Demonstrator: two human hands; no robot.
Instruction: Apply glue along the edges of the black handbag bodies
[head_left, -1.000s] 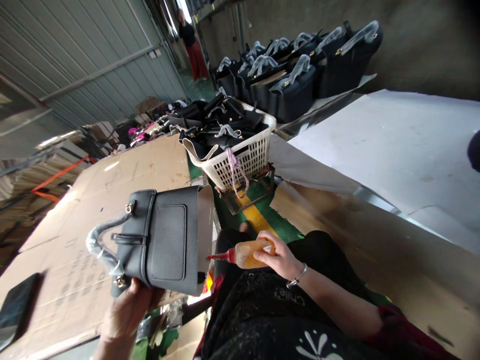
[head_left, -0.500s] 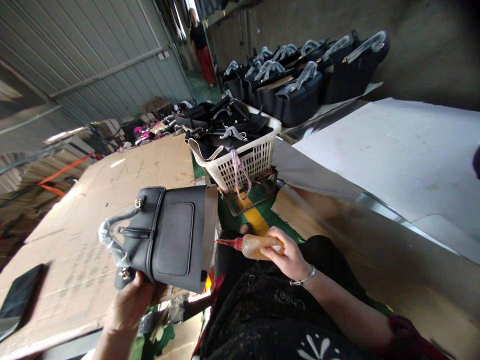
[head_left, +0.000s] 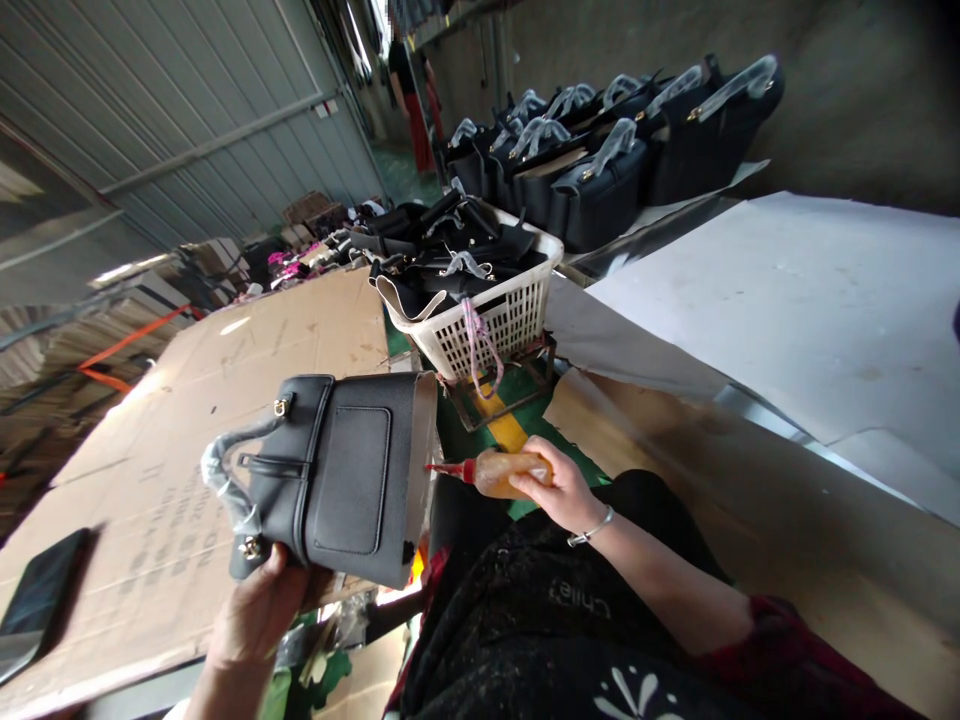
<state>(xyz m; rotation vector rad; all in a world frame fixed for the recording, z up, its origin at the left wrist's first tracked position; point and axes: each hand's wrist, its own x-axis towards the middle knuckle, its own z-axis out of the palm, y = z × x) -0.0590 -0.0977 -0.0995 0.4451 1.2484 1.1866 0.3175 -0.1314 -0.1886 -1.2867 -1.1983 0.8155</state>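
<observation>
i view: left grip, holding black handbag | right grip, wrapped around amber bottle, red nozzle pointing toward handbag's open edge

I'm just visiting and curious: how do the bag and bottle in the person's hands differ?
The bag is dark; the bottle is amber with a red nozzle. The bag is much larger than the bottle. The left hand holds the bag, the right hand the bottle. Both are gripped by one bare hand.
</observation>
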